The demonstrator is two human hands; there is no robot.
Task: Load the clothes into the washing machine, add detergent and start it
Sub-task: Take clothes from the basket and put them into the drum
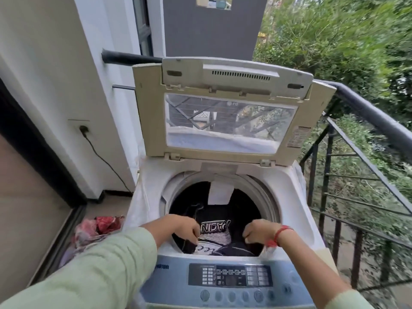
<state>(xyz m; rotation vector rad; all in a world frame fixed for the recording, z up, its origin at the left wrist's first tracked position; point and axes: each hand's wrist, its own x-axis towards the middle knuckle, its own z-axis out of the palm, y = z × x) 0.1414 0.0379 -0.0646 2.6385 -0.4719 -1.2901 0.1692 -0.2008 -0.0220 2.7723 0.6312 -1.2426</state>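
you're on a narrow balcony — a white wall with a socket and black cable on your left, a dark railing and green bushes on your right. the washing machine stands between them, its lid folded upright at the back edge, leaving the drum mouth open. the clothes sit inside the drum, mostly dark, with a striped piece and white lettering near the front rim; the deeper part is black and hard to read. your left hand reaches over the drum's front-left rim, fingers curled down round a dark fold of the clothes, tips hidden in the cloth. your right hand, a red thread at the wrist, hangs over the front-right rim with fingers bent under — i cannot tell whether they pinch any cloth. the control panel runs along the machine's near edge between your forearms. a red and pink cloth heap lies on the floor by the machine's left side, partly behind your left sleeve.
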